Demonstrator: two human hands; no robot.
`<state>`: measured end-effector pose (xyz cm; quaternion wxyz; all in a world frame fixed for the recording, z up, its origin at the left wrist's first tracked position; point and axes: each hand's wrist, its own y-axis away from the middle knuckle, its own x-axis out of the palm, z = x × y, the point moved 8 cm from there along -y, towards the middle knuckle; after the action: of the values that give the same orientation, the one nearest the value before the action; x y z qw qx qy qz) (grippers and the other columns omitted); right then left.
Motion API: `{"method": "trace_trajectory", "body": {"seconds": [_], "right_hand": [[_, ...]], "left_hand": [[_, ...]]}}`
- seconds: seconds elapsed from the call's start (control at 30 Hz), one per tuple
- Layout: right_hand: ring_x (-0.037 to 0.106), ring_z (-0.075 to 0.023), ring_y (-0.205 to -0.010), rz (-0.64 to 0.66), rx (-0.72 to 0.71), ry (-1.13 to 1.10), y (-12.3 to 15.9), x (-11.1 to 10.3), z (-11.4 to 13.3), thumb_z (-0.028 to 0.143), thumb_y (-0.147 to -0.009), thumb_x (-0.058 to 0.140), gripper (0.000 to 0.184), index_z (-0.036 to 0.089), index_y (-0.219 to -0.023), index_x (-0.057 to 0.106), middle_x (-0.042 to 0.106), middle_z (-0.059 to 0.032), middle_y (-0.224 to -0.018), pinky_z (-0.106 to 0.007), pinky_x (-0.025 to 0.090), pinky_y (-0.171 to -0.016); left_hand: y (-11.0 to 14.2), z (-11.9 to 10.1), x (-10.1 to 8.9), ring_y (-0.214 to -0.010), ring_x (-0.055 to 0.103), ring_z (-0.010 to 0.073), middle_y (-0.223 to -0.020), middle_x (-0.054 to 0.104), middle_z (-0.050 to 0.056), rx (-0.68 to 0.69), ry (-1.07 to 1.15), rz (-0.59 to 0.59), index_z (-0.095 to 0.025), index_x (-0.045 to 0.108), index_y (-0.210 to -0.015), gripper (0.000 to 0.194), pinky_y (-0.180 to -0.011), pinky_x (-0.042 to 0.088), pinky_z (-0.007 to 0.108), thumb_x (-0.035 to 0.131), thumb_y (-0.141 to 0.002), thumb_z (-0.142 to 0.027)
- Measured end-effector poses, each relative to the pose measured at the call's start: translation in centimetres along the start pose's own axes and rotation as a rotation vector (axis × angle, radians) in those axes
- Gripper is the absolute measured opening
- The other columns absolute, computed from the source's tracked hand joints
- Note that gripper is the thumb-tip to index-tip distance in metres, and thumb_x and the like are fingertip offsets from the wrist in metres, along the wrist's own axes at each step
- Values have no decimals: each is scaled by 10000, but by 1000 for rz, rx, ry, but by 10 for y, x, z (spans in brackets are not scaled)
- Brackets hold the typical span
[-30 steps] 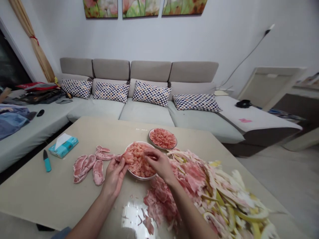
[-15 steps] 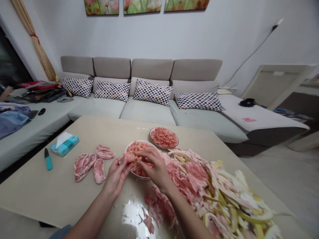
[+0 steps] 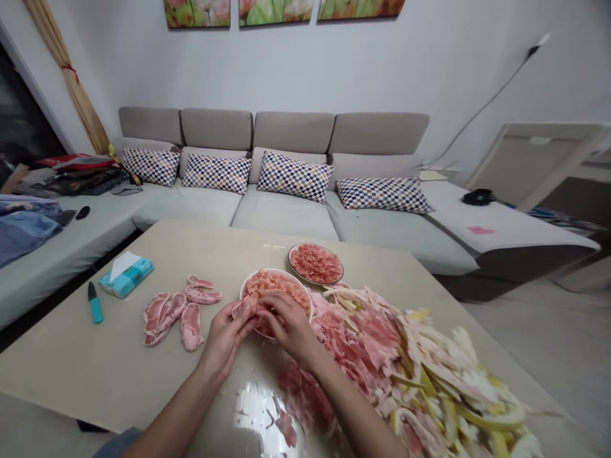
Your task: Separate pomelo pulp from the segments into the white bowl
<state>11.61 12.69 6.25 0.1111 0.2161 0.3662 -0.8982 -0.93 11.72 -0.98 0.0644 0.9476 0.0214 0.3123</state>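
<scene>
My left hand is closed around a pink pomelo segment, held over the near left rim of a white bowl. My right hand has its fingers bent in a pinch at the right end of the same segment; the fingertips are partly hidden. Loose pomelo flesh fills the bowl beneath both hands. Left of the bowl, several unpeeled-membrane segments lie on the table. Just behind the bowl is a dark-rimmed plate heaped with pink flesh pieces.
A large heap of membranes and yellow-green rind spreads over the right of the table. At the left lie a turquoise-handled knife and a tissue pack. A grey sofa stands behind.
My right hand has moved slightly left and down, closer to my left hand, and its fingers have drawn in onto the segment. The bowl, plate and loose segments stay in place.
</scene>
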Motion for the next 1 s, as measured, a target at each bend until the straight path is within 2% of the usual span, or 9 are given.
{"method": "trace_trajectory", "body": {"seconds": [0.23, 0.37, 0.43, 0.57, 0.77, 0.87, 1.0], "right_hand": [[652, -210, -919, -27, 104, -52, 0, -1, -19, 185, -886, 598, 96, 210, -926, 682, 711, -69, -944, -334, 533, -809], [634, -223, -975, 42, 88, -58, 2, 0, -14, 209, -843, 672, 237, 242, -1077, 687, 692, -73, -1029, -367, 512, -871], [623, -221, -952, 62, 80, -66, 2, 0, -10, 217, -829, 691, 286, 257, -1112, 688, 669, -77, -1023, -365, 511, -853], [612, -214, -896, 41, 115, -140, 4, 1, -7, 237, -857, 648, 165, 260, -996, 734, 650, -74, -943, -357, 508, -814], [622, -231, -977, -74, 301, -315, 9, -7, -28, 306, -819, 694, 100, 240, -868, 751, 702, -61, -953, -378, 489, -915], [642, -245, -1006, -95, 432, -412, 13, -12, -43, 383, -833, 670, 202, 237, -947, 751, 720, -66, -1050, -402, 523, -897], [677, -254, -994, -34, 560, -540, 18, -9, -52, 470, -824, 664, 342, 239, -1065, 736, 719, -75, -1126, -405, 568, -852]], "left_hand": [[-1, 4, 0, -959, 678, 213, -998, 740, 105, -11, -22, 11, -114, 726, -947, 263, -946, 514, 357, 756, -760, -296], [0, 6, -2, -919, 685, 196, -961, 746, 93, -17, -33, 1, -120, 726, -936, 254, -904, 530, 327, 757, -760, -301], [1, 5, -2, -892, 686, 181, -942, 746, 79, -18, -35, -5, -130, 724, -936, 240, -882, 537, 308, 755, -765, -295], [2, 4, 0, -885, 681, 172, -945, 740, 81, -31, -25, 13, -125, 722, -920, 220, -855, 545, 282, 742, -780, -293], [0, 4, 0, -901, 676, 182, -933, 727, 92, -69, 21, 24, -101, 728, -885, 223, -855, 554, 276, 757, -765, -287], [-1, 2, -4, -899, 674, 170, -909, 723, 79, -77, 42, -1, -104, 726, -867, 208, -863, 555, 258, 770, -753, -271], [-2, 3, -5, -857, 683, 163, -896, 724, 79, -114, 54, -7, -107, 714, -879, 198, -826, 573, 254, 775, -749, -243]]}}
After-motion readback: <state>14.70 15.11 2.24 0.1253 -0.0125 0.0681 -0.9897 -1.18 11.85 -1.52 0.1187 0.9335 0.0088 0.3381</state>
